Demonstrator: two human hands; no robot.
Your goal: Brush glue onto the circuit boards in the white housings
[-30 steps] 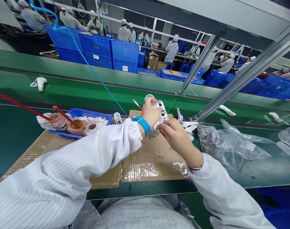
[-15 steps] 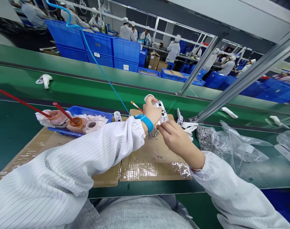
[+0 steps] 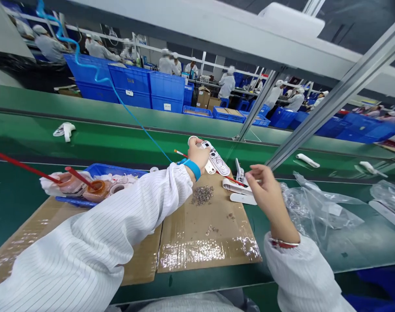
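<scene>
My left hand (image 3: 196, 155) is closed around a white plastic housing with a printed circuit board (image 3: 214, 157) showing on its face, held up over the taped cardboard mat (image 3: 204, 234). A blue wrist strap (image 3: 193, 168) circles that wrist and a blue coiled cord (image 3: 132, 113) runs off from it. My right hand (image 3: 265, 192) hovers to the right, fingers curled in a pinch beside a stack of white housing shells (image 3: 239, 190). What the pinch holds is too small to see. A small brush with a red handle (image 3: 181, 153) lies behind the left hand. A pile of tiny screws (image 3: 202, 195) sits on the mat.
A blue tray (image 3: 109, 170) at the left holds tape rolls and a glue pot with red sticks. A clear plastic bag (image 3: 314, 208) of small parts lies at the right. White parts ride the green conveyor (image 3: 125, 134) behind. Blue crates and other workers stand beyond it.
My right hand has pulled away from the housing and moved right toward the white shells. The left hand has tilted the housing so its board faces up. My view has risen.
</scene>
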